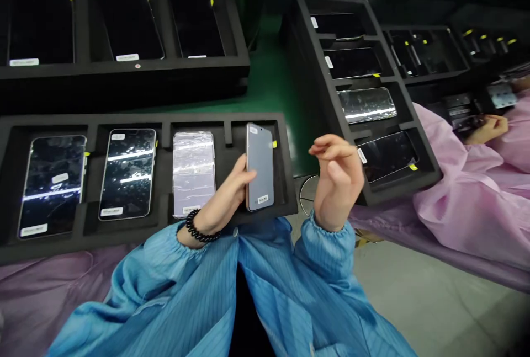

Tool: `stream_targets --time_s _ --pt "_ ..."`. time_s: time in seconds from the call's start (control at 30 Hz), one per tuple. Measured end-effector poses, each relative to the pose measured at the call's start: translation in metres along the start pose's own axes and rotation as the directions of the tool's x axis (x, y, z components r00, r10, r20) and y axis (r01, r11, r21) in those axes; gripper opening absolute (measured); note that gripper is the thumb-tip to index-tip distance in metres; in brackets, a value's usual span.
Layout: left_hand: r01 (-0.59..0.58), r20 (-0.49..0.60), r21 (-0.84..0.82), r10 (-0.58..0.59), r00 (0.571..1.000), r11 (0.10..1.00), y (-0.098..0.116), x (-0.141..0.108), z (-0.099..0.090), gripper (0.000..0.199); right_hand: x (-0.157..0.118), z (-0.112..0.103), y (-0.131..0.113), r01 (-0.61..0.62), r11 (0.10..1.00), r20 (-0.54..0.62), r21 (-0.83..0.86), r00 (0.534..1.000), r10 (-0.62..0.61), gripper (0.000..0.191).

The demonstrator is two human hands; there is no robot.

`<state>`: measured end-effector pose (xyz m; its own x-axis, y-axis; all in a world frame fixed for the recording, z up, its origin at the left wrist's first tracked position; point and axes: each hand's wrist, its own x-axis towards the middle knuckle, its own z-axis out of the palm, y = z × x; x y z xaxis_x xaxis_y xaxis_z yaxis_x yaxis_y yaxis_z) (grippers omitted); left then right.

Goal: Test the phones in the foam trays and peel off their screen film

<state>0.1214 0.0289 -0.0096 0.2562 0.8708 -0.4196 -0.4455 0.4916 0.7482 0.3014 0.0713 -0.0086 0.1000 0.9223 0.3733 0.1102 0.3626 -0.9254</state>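
My left hand (226, 197), with a black coiled band at the wrist, grips a smartphone (260, 172) by its left edge, the thumb on the front. This phone has a grey face and small white labels at top and bottom. It is over the rightmost compartment of a black foam tray (165, 180). To its left in the tray lie a phone under shiny wrinkled film (194, 164) and two dark-screened phones, one in the middle (127, 175) and one at the far left (52, 186). My right hand (339, 180) is raised right of the tray, holding nothing, fingers loosely bent and apart from the thumb.
Another foam tray (244, 62) with dark phones stands behind on the left. A tray (342, 108) with several phones stands to the right, more trays (451, 75) beyond it. At right, a co-worker in pink sleeves (451, 164) has a hand (491, 128) near dark items. The table surface (269, 86) is green.
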Motion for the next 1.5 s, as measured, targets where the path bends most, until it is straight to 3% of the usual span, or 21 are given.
stream_targets --time_s 0.07,0.1,0.13,0.2,0.27,0.37,0.5,0.57,0.63,0.7,0.77,0.87,0.97,1.07,1.2,1.37,1.5 --pt "-0.058 -0.032 0.256 0.068 0.997 0.965 -0.001 -0.001 -0.004 0.072 -0.016 -0.010 0.010 -0.045 0.998 0.016 -0.050 0.999 0.046 0.008" --pt "-0.118 -0.083 0.426 0.169 0.982 0.897 0.000 -0.004 -0.008 0.073 -0.022 -0.015 0.015 -0.067 0.996 0.012 -0.058 0.998 0.068 0.009" --pt "-0.164 -0.130 0.603 0.298 0.946 0.781 0.002 -0.007 -0.015 0.071 -0.028 -0.018 0.019 -0.093 0.994 0.005 -0.064 0.996 0.094 0.009" --pt "-0.125 -0.154 0.866 0.496 0.854 0.484 0.003 -0.011 -0.030 0.068 -0.037 -0.023 0.024 -0.153 0.984 -0.006 -0.086 0.988 0.153 0.008" --pt "-0.015 -0.145 0.959 0.533 0.834 0.285 0.002 -0.009 -0.044 0.073 -0.043 -0.025 0.027 -0.202 0.974 -0.009 -0.104 0.979 0.202 0.009" --pt "0.070 -0.169 0.974 0.481 0.860 0.216 0.000 -0.003 -0.055 0.081 -0.044 -0.023 0.028 -0.222 0.969 0.013 -0.107 0.974 0.225 0.009" --pt "0.258 -0.372 0.920 0.449 0.813 0.296 0.020 -0.016 -0.061 0.074 -0.040 -0.016 0.026 -0.187 0.976 0.104 -0.115 0.974 0.199 0.010" --pt "0.317 -0.507 0.837 0.412 0.757 0.446 0.036 -0.032 -0.071 0.056 -0.038 -0.013 0.023 -0.162 0.979 0.147 -0.126 0.973 0.180 0.010" --pt "0.195 -0.588 0.684 0.373 0.718 0.703 0.050 -0.044 -0.084 0.045 -0.035 -0.009 0.020 -0.139 0.982 0.189 -0.127 0.969 0.161 0.011" --pt "0.012 -0.615 0.403 0.261 0.744 0.915 0.056 -0.047 -0.093 0.046 -0.032 -0.002 0.016 -0.121 0.986 0.234 -0.115 0.961 0.146 0.011" --pt "-0.099 -0.545 0.087 0.131 0.828 0.991 0.055 -0.042 -0.091 0.048 -0.026 0.007 0.011 -0.106 0.989 0.296 -0.102 0.946 0.132 0.012" --pt "-0.090 -0.318 -0.270 0.000 0.948 0.959 0.045 -0.031 -0.068 0.052 -0.018 0.025 0.003 -0.078 0.992 0.399 -0.099 0.910 0.111 0.013" --pt "0.021 -0.168 -0.453 -0.109 0.980 0.891 0.034 -0.027 -0.042 0.082 -0.014 0.041 -0.002 -0.081 0.982 0.474 -0.169 0.867 0.152 0.013" --pt "0.194 0.018 -0.548 -0.220 0.975 0.814 0.021 -0.030 -0.029 0.080 -0.016 0.047 -0.004 -0.090 0.962 0.514 -0.257 0.830 0.215 0.016" --pt "0.370 0.275 -0.578 -0.254 0.927 0.728 -0.003 -0.042 -0.031 0.079 -0.022 0.041 -0.004 -0.055 0.962 0.547 -0.268 0.813 0.199 0.016" --pt "0.353 0.299 -0.475 -0.230 0.926 0.806 -0.032 -0.072 -0.052 0.085 -0.029 0.025 -0.008 -0.036 0.951 0.568 -0.307 0.795 0.214 0.018" --pt "0.373 0.318 -0.400 -0.255 0.913 0.837 -0.032 -0.086 -0.064 0.079 -0.033 0.024 -0.011 -0.037 0.934 0.566 -0.355 0.787 0.246 0.018"
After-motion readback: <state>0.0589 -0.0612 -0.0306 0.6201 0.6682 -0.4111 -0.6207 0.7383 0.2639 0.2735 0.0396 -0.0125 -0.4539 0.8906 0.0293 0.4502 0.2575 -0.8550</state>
